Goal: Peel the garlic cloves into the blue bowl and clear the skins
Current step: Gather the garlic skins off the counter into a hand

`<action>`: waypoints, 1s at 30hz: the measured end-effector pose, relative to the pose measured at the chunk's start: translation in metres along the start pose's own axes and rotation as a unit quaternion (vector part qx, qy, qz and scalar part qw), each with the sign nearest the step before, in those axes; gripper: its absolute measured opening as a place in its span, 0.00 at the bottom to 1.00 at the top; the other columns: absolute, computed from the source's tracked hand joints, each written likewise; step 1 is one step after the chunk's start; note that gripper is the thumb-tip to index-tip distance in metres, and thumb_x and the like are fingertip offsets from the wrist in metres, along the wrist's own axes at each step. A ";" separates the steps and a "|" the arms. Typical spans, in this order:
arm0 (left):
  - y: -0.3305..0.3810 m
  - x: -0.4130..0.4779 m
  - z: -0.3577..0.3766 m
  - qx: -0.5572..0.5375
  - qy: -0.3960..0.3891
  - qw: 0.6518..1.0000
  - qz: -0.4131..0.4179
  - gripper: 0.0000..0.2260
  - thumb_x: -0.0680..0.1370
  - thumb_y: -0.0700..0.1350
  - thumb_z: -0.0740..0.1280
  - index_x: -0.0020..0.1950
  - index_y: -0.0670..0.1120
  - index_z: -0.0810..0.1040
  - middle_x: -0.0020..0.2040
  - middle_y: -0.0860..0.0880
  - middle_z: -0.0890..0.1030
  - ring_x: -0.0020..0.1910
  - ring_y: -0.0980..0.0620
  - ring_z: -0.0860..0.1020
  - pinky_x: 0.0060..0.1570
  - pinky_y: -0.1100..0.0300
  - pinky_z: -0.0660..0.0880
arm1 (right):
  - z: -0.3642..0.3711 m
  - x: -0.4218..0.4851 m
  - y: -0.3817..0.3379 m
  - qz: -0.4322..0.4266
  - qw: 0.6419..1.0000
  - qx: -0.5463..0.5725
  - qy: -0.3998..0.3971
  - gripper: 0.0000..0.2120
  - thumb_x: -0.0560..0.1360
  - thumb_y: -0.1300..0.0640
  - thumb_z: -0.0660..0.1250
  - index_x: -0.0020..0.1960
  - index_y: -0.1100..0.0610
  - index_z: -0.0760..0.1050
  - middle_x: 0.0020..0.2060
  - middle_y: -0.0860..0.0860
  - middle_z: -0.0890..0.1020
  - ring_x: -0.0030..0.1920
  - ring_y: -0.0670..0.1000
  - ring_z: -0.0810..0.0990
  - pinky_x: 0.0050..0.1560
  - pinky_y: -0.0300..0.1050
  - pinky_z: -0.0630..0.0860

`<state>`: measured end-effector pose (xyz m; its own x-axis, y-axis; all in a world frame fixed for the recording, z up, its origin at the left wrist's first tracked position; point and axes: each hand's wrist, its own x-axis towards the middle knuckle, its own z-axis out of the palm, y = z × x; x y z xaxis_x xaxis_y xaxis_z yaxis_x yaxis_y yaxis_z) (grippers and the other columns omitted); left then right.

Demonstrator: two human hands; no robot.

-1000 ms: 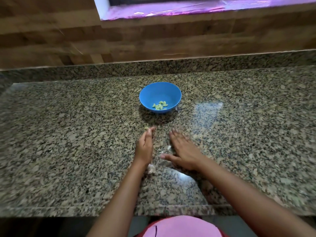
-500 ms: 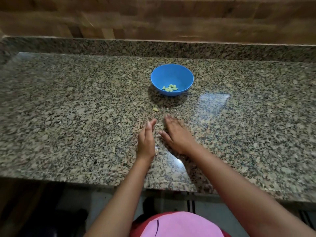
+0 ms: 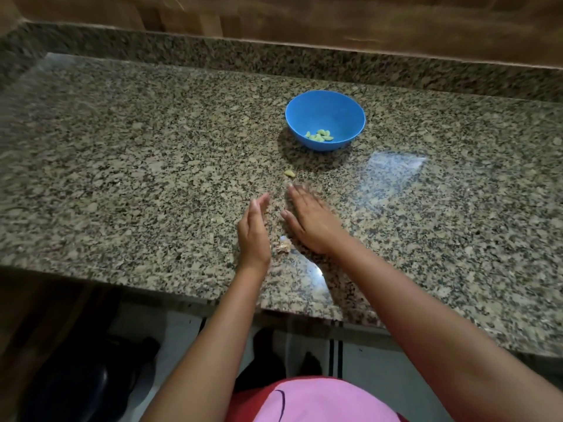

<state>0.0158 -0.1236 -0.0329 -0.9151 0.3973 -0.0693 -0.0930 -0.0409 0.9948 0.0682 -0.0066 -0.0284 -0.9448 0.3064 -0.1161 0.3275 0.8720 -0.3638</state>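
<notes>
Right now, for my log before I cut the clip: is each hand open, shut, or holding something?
Left hand: open, standing on edge, holding nothing.
Right hand: open, palm down over the countertop, holding nothing.

The blue bowl stands upright on the speckled worktop, with a small cluster of pale peeled cloves at its bottom. One loose clove lies just in front of the bowl. Papery skins lie farther in front of it.
</notes>
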 end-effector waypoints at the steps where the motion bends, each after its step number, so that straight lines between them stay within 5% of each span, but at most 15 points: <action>1: 0.000 -0.001 -0.004 -0.008 0.005 1.000 -0.004 0.21 0.83 0.50 0.48 0.65 0.41 0.73 0.64 0.46 0.76 0.63 0.54 0.74 0.66 0.60 0.68 | -0.002 0.000 -0.001 -0.016 1.000 0.012 -0.006 0.29 0.80 0.42 0.45 0.77 0.54 0.46 0.76 0.53 0.50 0.75 0.52 0.48 0.72 0.47 0.43; 9: 0.002 -0.018 -0.009 -0.019 0.027 0.999 -0.009 0.20 0.84 0.49 0.47 0.65 0.41 0.73 0.63 0.47 0.77 0.62 0.54 0.75 0.63 0.64 0.70 | -0.021 -0.051 0.010 -0.066 0.998 -0.005 0.023 0.17 0.78 0.58 0.60 0.67 0.54 0.70 0.67 0.53 0.71 0.66 0.52 0.69 0.65 0.37 0.55; 18: -0.002 -0.039 0.013 -0.026 0.059 0.998 -0.006 0.21 0.83 0.49 0.48 0.66 0.40 0.72 0.64 0.46 0.76 0.64 0.54 0.73 0.62 0.67 0.70 | -0.014 -0.057 0.007 -0.038 0.997 -0.016 0.063 0.11 0.77 0.60 0.61 0.55 0.61 0.78 0.51 0.53 0.78 0.53 0.50 0.72 0.53 0.34 0.66; 23: 0.000 -0.032 0.021 -0.065 0.040 0.996 -0.034 0.21 0.83 0.49 0.47 0.65 0.40 0.72 0.64 0.46 0.76 0.62 0.53 0.74 0.61 0.66 0.71 | -0.033 -0.045 -0.002 0.084 0.974 0.187 0.102 0.07 0.75 0.65 0.65 0.50 0.61 0.81 0.45 0.51 0.81 0.38 0.43 0.77 0.40 0.26 0.73; 26: 0.002 -0.025 0.017 -0.139 0.024 0.987 -0.083 0.22 0.83 0.51 0.46 0.64 0.41 0.73 0.62 0.44 0.77 0.61 0.51 0.76 0.62 0.61 0.71 | -0.047 -0.042 -0.018 0.131 0.931 0.330 0.090 0.05 0.73 0.64 0.68 0.47 0.60 0.82 0.36 0.48 0.82 0.32 0.48 0.79 0.32 0.35 0.78; 30: 0.009 -0.016 0.008 -0.286 0.021 0.943 -0.171 0.23 0.83 0.53 0.46 0.60 0.39 0.74 0.56 0.41 0.80 0.56 0.48 0.80 0.57 0.58 0.75 | -0.052 -0.038 -0.050 0.124 0.926 0.355 0.033 0.07 0.72 0.67 0.68 0.40 0.57 0.80 0.36 0.52 0.83 0.40 0.51 0.82 0.45 0.47 0.81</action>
<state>0.0326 -0.1227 -0.0219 -0.8066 0.4403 -0.3944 -0.5711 -0.4086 0.7120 0.0877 -0.0423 0.0421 -0.8309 0.5072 -0.2290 0.4229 0.3079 -0.8523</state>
